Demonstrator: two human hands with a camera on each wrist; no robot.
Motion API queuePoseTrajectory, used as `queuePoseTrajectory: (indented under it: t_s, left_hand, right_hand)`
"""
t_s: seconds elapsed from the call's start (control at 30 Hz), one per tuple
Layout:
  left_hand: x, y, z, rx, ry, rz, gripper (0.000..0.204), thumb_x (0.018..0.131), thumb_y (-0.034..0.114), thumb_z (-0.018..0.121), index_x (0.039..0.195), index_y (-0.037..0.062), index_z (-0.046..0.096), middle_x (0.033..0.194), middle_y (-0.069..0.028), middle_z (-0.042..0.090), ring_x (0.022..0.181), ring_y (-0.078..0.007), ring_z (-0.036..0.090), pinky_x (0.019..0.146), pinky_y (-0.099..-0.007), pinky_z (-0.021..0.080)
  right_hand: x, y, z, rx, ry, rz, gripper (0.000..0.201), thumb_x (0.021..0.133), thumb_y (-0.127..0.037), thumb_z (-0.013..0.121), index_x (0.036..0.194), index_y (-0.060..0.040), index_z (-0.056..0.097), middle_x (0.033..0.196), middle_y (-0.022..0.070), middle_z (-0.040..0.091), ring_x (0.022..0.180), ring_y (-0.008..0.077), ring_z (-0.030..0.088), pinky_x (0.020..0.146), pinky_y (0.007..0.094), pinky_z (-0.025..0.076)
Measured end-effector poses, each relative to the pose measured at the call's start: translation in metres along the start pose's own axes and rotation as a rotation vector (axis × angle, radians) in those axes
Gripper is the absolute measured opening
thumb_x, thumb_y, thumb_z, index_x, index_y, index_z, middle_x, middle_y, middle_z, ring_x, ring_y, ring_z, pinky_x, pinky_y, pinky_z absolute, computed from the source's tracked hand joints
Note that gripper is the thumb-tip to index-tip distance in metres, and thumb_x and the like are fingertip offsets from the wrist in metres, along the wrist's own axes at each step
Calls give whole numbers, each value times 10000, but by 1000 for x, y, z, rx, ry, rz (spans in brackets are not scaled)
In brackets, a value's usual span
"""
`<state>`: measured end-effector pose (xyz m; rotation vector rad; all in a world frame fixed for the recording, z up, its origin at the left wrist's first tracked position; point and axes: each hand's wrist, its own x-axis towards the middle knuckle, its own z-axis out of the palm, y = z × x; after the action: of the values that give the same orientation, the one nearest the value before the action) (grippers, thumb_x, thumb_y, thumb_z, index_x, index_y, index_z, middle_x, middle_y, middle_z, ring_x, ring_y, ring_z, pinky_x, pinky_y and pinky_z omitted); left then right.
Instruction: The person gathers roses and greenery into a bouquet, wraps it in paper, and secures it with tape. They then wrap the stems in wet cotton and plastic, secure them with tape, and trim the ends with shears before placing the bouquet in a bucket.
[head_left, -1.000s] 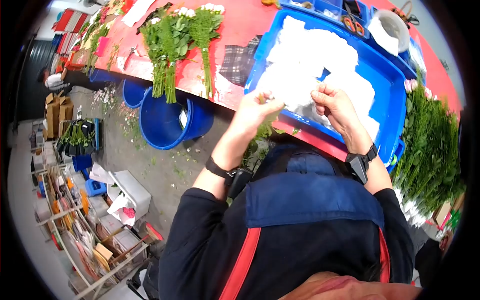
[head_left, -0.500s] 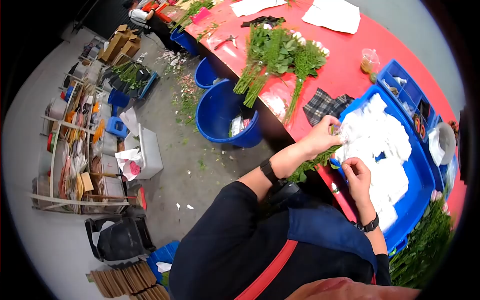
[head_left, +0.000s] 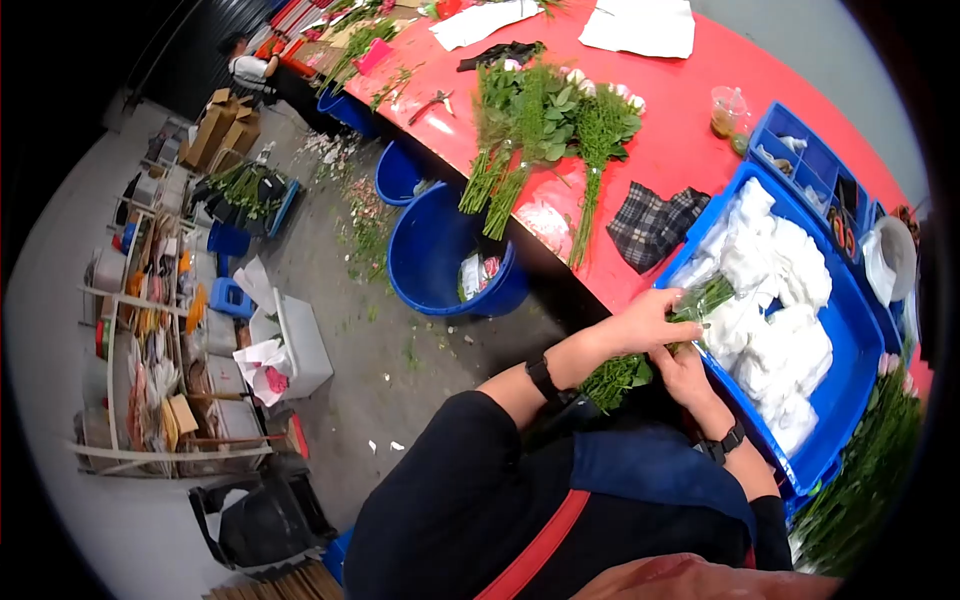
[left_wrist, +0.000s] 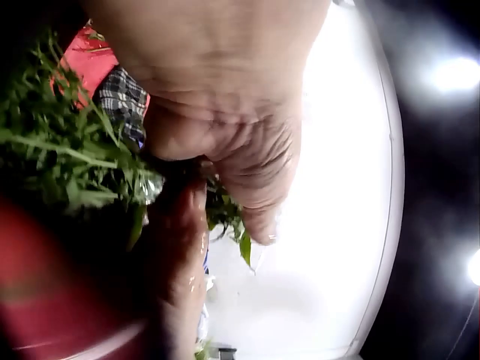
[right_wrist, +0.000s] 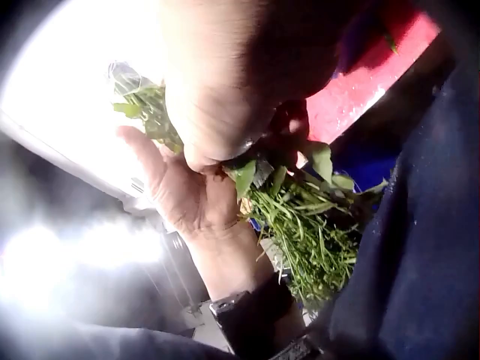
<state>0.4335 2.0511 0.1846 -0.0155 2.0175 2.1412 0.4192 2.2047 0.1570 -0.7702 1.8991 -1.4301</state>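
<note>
A bunch of green foliage (head_left: 612, 382) lies across both hands at the table's edge, its stem ends (head_left: 712, 292) reaching over the tray rim in what looks like clear film. My left hand (head_left: 650, 322) grips the stems, thumb side toward the tray. Just below it, my right hand (head_left: 686, 378) has its fingers curled at the same stems, touching the left. In the right wrist view the leaves (right_wrist: 307, 240) hang on one side of the hands and the wrapped stem ends (right_wrist: 139, 94) stick out on the other. Fingertips are partly hidden.
A blue tray (head_left: 850, 350) holds white, fluffy material (head_left: 785, 335). On the red table (head_left: 660, 120) lie flower bunches (head_left: 530, 120), checked cloth (head_left: 650, 222) and pliers (head_left: 432, 104). A blue bucket (head_left: 425, 262) stands below; more greenery (head_left: 860, 490) is at right.
The head view has swung toward the left side of the room. My hands, apart over the tray's near edge before, have come together around the stems, and the bunch's stem ends now show.
</note>
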Motion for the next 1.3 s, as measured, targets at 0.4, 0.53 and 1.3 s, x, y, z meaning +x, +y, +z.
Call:
queuePoseTrajectory:
  t_s: [0.4, 0.53, 1.3]
  left_hand:
    - [9, -4, 79, 263, 19, 26, 321, 796, 107, 711, 1075, -10, 604, 835, -48, 643, 740, -90, 592, 665, -261, 501]
    - [14, -6, 116, -14, -57, -223, 746, 701, 92, 731, 1333, -15, 352, 941, -108, 603, 766, -135, 589, 637, -263, 493]
    - [-29, -94, 439, 1216, -685, -151, 328, 750, 334, 618, 874, 32, 656, 825, -215, 659, 827, -362, 650, 756, -457, 504]
  right_hand:
    - [-88, -26, -87, 431, 363, 254, 337, 933, -162, 542, 1200, 43, 546, 881, 38, 639, 728, 133, 618, 620, 220, 485]
    - [-125, 12, -90, -121, 566, 131, 192, 887, -131, 567, 992, 9, 646, 826, 115, 644, 665, 225, 613, 605, 345, 486]
    - [-447, 165, -217, 75, 925, 434, 152, 805, -175, 706, 792, -24, 686, 669, -21, 616, 590, 63, 525, 540, 234, 433]
